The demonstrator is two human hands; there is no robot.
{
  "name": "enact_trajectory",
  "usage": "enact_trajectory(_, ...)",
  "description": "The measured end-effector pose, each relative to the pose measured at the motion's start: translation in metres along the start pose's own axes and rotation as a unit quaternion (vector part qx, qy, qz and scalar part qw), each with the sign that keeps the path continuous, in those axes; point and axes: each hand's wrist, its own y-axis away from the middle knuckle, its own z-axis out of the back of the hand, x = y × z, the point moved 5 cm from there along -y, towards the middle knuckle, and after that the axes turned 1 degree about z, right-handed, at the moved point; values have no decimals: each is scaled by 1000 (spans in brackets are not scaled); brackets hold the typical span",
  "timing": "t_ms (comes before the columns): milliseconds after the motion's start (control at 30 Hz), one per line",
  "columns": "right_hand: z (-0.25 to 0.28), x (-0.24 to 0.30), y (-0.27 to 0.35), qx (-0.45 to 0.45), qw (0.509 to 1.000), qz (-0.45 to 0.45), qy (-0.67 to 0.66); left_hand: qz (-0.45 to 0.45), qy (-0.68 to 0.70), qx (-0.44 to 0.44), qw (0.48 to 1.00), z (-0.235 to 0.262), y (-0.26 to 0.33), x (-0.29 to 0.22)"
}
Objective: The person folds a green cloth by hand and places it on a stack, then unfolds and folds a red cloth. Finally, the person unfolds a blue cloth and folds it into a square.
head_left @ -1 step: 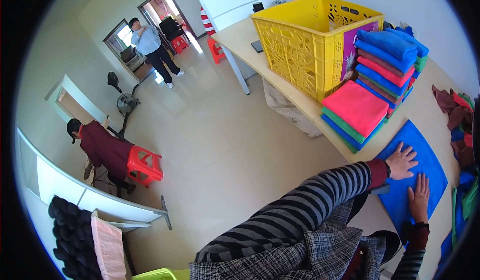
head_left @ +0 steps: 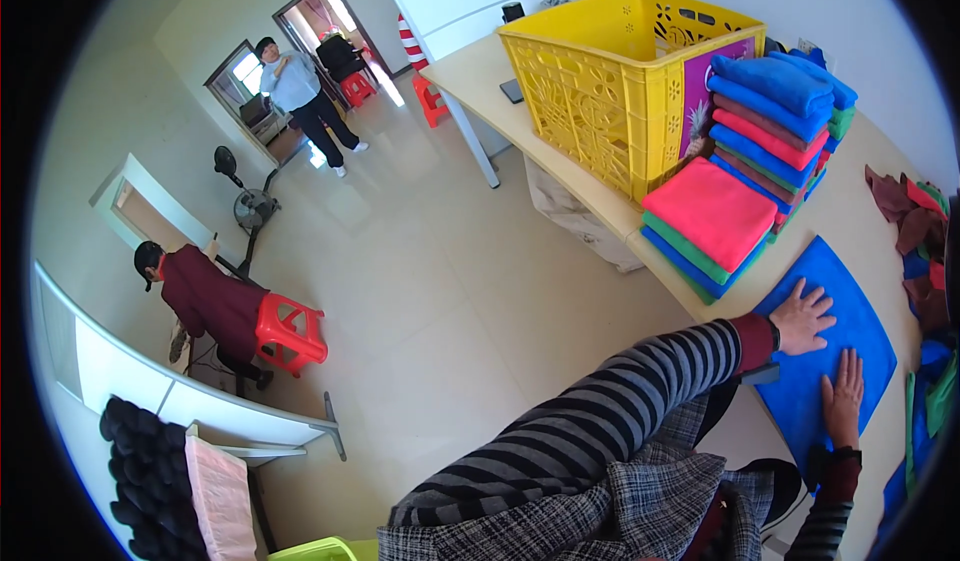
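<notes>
A blue cloth (head_left: 858, 326) lies spread flat on the pale wooden table (head_left: 700, 323) at the right. My left hand (head_left: 802, 321) rests palm down on its middle part, fingers spread. Nearer to me, my right hand (head_left: 843, 399) lies flat on the same cloth with its fingers stretched out. Neither hand grips anything. Just beyond the cloth sits a low stack of folded cloths with a red one (head_left: 712, 211) on top. Behind that rises a taller pile of folded blue, red, brown and green cloths (head_left: 768, 133).
A yellow plastic crate (head_left: 590, 111) stands beyond the stacks. Loose crumpled cloths (head_left: 912, 223) lie along the table's right side. Across the room, one person (head_left: 298, 91) stands and another (head_left: 208, 296) is by a red stool (head_left: 290, 333). A floor fan (head_left: 252, 201) stands near the wall.
My right hand has slid very slightly to the right on the blue cloth. My left hand stays in nearly the same place.
</notes>
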Motion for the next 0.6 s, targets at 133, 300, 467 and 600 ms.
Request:
enact_trajectory(133, -20, -85, 34, -76, 997, -21, -4, 11, -52, -53, 997, 16, -3, 22)
enact_trajectory(300, -10, -119, 70, -70, 995, -62, -33, -1, -25, -53, 998, 41, -8, 32)
enact_trajectory(467, 33, -122, 67, 74, 987, -131, 48, 57, -197, 37, 978, 52, -16, 22)
enact_trajectory(600, 72, -64, 13, -75, 996, -50, 0, 3, -206, -17, 978, 54, -41, 7)
